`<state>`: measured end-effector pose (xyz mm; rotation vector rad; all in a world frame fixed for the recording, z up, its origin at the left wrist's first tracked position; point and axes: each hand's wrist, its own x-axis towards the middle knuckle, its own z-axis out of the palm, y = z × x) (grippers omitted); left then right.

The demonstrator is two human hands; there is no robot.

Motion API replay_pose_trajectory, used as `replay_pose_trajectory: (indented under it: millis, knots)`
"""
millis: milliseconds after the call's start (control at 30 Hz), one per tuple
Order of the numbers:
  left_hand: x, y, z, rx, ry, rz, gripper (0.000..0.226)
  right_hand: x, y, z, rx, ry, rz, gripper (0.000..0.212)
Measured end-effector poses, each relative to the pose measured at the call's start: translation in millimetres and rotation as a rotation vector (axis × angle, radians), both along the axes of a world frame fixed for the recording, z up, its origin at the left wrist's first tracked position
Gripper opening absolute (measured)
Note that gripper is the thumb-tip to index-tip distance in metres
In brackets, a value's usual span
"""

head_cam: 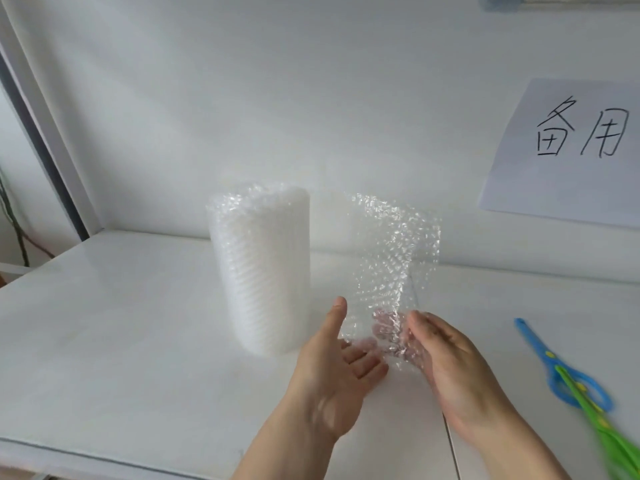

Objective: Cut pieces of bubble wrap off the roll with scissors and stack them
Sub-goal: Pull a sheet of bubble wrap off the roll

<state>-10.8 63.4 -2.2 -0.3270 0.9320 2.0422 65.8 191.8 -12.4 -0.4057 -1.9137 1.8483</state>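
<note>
A fat roll of bubble wrap (261,271) stands upright on the white table (121,323), left of centre. A loose sheet of bubble wrap (391,258) is held up just right of the roll, its lower edge pinched in my right hand (446,368), whose fingertips show through the clear film. My left hand (332,372) is spread open, palm up, right beside the sheet's lower left corner, its fingertips under the edge. Whether the sheet is still joined to the roll I cannot tell. Blue scissors (568,372) lie on the table at the right.
A second, green pair of scissors (602,424) overlaps the blue pair near the right edge. On the white back wall hangs a paper sign (568,150) with handwritten characters. A seam in the table runs under my right wrist.
</note>
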Motion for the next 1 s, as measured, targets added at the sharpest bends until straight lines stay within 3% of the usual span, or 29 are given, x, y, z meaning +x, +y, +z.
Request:
replay_pose_trajectory:
  millis: [100, 200, 267, 500, 600, 667, 767, 933, 1000]
  knots:
    - [-4, 13, -7, 0.119, -0.055, 0.058, 0.065, 7, 5, 0, -0.065, -0.009, -0.032, 0.052]
    - [-4, 22, -10, 0.147, -0.083, 0.091, 0.027, 9, 7, 0, -0.211, -0.015, -0.135, 0.036]
    - [-3, 25, -9, 0.158, -0.058, 0.08, 0.015, 8, 10, 2, -0.252, -0.04, -0.211, 0.033]
    - [-1, 26, -11, 0.05, 0.109, -0.004, 0.018, 3, 13, 4, -0.339, -0.098, -0.334, 0.034]
    - [0, 26, -9, 0.061, 0.119, 0.053, 0.022, 2, 9, 5, -0.572, -0.026, -0.327, 0.035]
    - [3, 28, -8, 0.059, 0.126, 0.118, 0.024, 3, -5, 6, -0.73, 0.074, -0.305, 0.05]
    - [6, 34, -9, 0.038, 0.164, 0.162, 0.022, 4, -24, 3, -0.778, 0.142, -0.236, 0.065]
    - [8, 35, -10, 0.074, 0.214, 0.142, 0.024, 6, -11, 8, -0.668, 0.047, -0.281, 0.022]
    - [6, 34, -8, 0.139, 0.168, 0.125, 0.021, 8, -2, 13, -0.676, 0.037, -0.281, 0.015]
